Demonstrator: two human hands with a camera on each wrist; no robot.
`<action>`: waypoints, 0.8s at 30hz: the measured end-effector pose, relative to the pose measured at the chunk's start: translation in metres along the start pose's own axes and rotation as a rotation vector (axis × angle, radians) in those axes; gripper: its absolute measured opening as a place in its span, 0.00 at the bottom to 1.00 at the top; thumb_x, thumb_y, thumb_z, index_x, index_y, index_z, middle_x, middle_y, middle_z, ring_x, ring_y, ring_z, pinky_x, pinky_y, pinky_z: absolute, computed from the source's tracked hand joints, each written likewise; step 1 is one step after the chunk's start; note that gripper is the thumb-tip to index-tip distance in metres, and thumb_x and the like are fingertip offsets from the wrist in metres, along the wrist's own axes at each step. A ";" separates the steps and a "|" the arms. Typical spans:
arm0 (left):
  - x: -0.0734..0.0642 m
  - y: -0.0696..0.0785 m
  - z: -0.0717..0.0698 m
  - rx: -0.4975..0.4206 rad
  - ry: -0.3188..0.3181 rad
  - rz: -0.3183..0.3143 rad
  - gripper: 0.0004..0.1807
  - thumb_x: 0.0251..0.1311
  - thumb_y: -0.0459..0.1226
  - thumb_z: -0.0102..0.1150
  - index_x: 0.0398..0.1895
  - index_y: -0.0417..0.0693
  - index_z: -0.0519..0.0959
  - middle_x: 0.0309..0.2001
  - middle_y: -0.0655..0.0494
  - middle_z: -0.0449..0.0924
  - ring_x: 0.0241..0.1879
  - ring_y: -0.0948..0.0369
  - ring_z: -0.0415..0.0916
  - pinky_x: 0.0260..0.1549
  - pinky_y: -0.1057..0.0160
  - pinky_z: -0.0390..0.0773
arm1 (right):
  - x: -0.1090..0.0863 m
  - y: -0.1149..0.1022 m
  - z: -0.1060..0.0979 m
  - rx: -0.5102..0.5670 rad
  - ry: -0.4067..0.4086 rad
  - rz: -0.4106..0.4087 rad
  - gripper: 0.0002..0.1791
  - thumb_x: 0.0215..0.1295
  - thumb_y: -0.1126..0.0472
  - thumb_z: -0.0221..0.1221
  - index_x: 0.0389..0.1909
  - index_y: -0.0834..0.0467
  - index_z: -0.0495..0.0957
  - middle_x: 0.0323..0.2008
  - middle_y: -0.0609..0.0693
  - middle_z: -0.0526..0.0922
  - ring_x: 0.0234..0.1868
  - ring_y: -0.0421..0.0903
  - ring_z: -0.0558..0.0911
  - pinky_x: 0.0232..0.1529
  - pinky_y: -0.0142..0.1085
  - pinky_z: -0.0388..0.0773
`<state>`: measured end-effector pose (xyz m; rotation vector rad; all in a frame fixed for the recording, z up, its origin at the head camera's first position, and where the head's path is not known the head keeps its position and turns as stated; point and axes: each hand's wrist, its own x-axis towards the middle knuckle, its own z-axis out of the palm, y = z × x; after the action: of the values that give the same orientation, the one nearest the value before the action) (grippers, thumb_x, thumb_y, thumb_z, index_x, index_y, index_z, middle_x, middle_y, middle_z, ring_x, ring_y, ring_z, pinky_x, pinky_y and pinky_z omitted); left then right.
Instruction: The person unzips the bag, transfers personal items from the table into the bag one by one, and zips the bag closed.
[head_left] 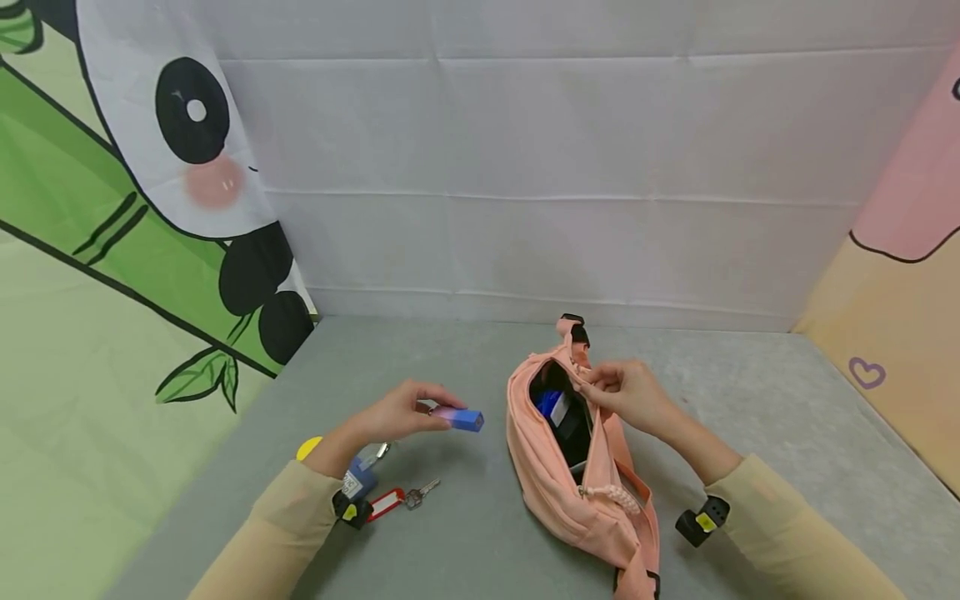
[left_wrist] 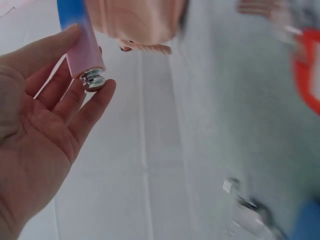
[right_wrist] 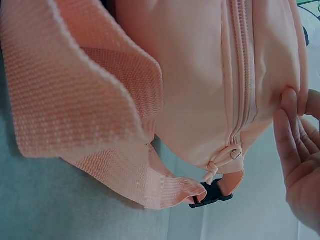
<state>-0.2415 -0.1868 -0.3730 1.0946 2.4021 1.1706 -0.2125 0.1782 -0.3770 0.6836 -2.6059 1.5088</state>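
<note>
My left hand pinches a small four-sided stick, fading from blue to pink, with a silvery coiled piece at its pink end. It hovers over the table, left of a peach waist bag. The bag lies unzipped, its opening facing up. Between thumb and fingers, my right hand holds the right edge of that opening. A blue item and dark contents show inside. In the right wrist view, the bag's zipper and fingertips on its fabric are visible.
Below my left wrist lie a red-framed key tag with a key, a blue object with a metal clip, and a yellow round thing, partly covered by the arm. The bag's strap and black buckle trail beside it.
</note>
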 end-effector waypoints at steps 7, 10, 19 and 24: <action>0.023 0.019 0.000 0.016 -0.012 0.083 0.14 0.61 0.28 0.63 0.50 0.37 0.82 0.46 0.50 0.82 0.42 0.60 0.77 0.49 0.54 0.77 | 0.000 0.000 -0.001 -0.006 0.003 0.007 0.07 0.68 0.67 0.58 0.38 0.68 0.81 0.21 0.49 0.81 0.21 0.47 0.82 0.28 0.50 0.81; 0.032 0.027 0.000 0.015 -0.025 0.080 0.14 0.61 0.28 0.63 0.51 0.37 0.82 0.46 0.52 0.82 0.42 0.60 0.77 0.50 0.56 0.77 | 0.001 -0.001 -0.001 -0.011 0.002 0.004 0.06 0.68 0.67 0.59 0.38 0.67 0.81 0.21 0.48 0.80 0.21 0.47 0.82 0.28 0.49 0.81; 0.058 0.042 -0.001 0.018 -0.030 0.127 0.14 0.61 0.28 0.62 0.51 0.36 0.81 0.48 0.49 0.82 0.46 0.59 0.76 0.48 0.61 0.78 | 0.003 -0.001 -0.004 0.005 -0.006 -0.011 0.08 0.68 0.67 0.59 0.39 0.70 0.80 0.21 0.49 0.80 0.21 0.44 0.82 0.27 0.45 0.82; 0.069 0.047 -0.003 0.016 -0.007 0.168 0.14 0.60 0.27 0.63 0.49 0.35 0.82 0.48 0.47 0.81 0.45 0.58 0.77 0.47 0.61 0.79 | 0.005 -0.001 -0.006 0.011 -0.005 -0.019 0.07 0.68 0.67 0.59 0.38 0.69 0.80 0.21 0.49 0.80 0.21 0.44 0.81 0.26 0.44 0.81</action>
<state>-0.2655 -0.1205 -0.3289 1.3252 2.3559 1.1984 -0.2171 0.1808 -0.3718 0.7116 -2.5891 1.5194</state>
